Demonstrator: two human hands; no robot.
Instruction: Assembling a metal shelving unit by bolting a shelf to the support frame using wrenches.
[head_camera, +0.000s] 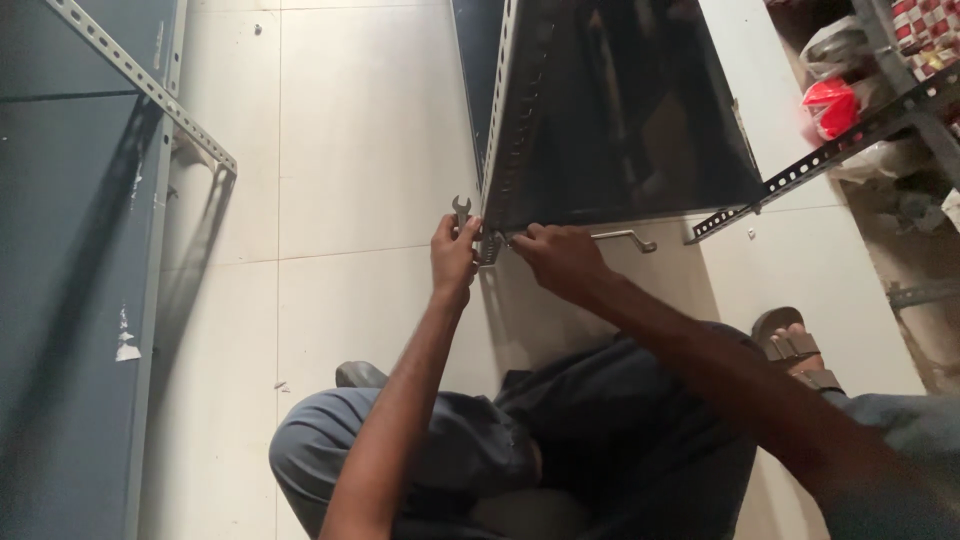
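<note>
- At the shelf panel (620, 110) corner, an open-ended spanner (461, 210) is gripped upright by the left hand (455, 255).
- A crank-handled tool (625, 237) is pinched by the right hand (560, 258), wrist extended.

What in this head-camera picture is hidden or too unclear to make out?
- Fastener at the shelf corner: covered by the left hand and right hand.
- Spanner: only its open end shows above the left hand.
- Metal handle: its near end is hidden behind the right hand.
- Bags at top right: dim, partly cut off.
</note>
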